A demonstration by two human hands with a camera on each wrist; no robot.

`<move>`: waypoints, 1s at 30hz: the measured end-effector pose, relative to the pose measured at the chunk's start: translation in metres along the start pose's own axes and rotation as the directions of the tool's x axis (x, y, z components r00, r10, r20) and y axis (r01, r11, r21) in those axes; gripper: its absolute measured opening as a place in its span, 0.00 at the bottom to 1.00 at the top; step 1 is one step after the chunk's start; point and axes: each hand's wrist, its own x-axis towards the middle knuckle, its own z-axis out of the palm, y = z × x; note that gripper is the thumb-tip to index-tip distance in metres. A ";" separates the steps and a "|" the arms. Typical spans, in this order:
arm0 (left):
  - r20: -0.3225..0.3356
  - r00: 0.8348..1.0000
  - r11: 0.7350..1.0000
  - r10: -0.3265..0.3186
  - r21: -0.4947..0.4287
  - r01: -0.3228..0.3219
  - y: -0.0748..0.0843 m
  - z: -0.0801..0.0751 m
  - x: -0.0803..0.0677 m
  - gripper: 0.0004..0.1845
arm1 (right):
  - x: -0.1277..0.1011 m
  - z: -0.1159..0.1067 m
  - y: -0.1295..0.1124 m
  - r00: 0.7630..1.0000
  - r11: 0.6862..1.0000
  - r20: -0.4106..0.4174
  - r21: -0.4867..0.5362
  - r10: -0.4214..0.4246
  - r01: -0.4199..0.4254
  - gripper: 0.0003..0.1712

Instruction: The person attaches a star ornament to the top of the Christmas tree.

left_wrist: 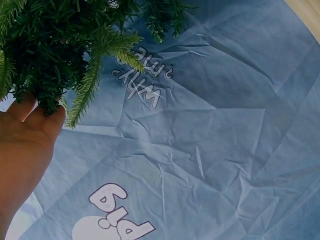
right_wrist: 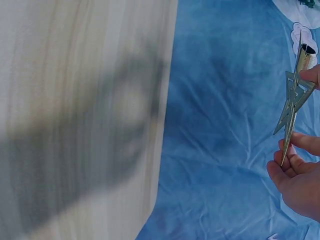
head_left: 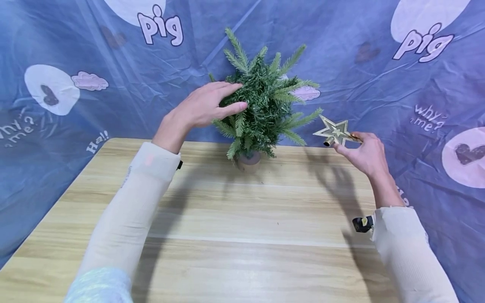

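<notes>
A small green artificial fir tree (head_left: 263, 105) stands in a round pot (head_left: 249, 160) at the far edge of the wooden table (head_left: 212, 235). My left hand (head_left: 206, 107) lies against the tree's left side with straight fingers (left_wrist: 47, 122) touching the branches (left_wrist: 75, 45). To the right of the tree, above the table's far right corner, my right hand (head_left: 361, 149) pinches a gold star topper (head_left: 334, 131) by its edges. In the right wrist view the star (right_wrist: 294, 102) shows edge-on between thumb and fingers (right_wrist: 300, 145).
A wrinkled blue cloth (head_left: 379, 84) printed with "pig" and clouds hangs behind and around the table. The table's right edge (right_wrist: 162, 130) borders the cloth. Both arms wear pale sleeves (head_left: 132, 210).
</notes>
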 end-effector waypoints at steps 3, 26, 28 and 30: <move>0.001 1.000 1.000 -0.003 0.000 0.003 0.000 0.000 0.000 0.42 | 0.001 -0.002 -0.003 1.000 1.000 -0.003 0.004 -0.010 0.010 0.45; -0.010 1.000 1.000 0.005 0.004 -0.005 -0.001 0.002 0.000 0.41 | 0.012 -0.014 -0.025 0.995 0.999 -0.095 0.029 -0.010 0.013 0.42; -0.007 1.000 1.000 0.011 0.010 -0.011 -0.002 0.002 0.000 0.41 | 0.013 -0.016 -0.028 0.995 1.000 -0.101 0.028 -0.009 0.012 0.42; -0.007 1.000 1.000 0.018 0.018 -0.018 -0.002 0.001 0.001 0.41 | 0.016 -0.020 -0.031 0.994 1.000 -0.107 0.023 -0.010 0.012 0.43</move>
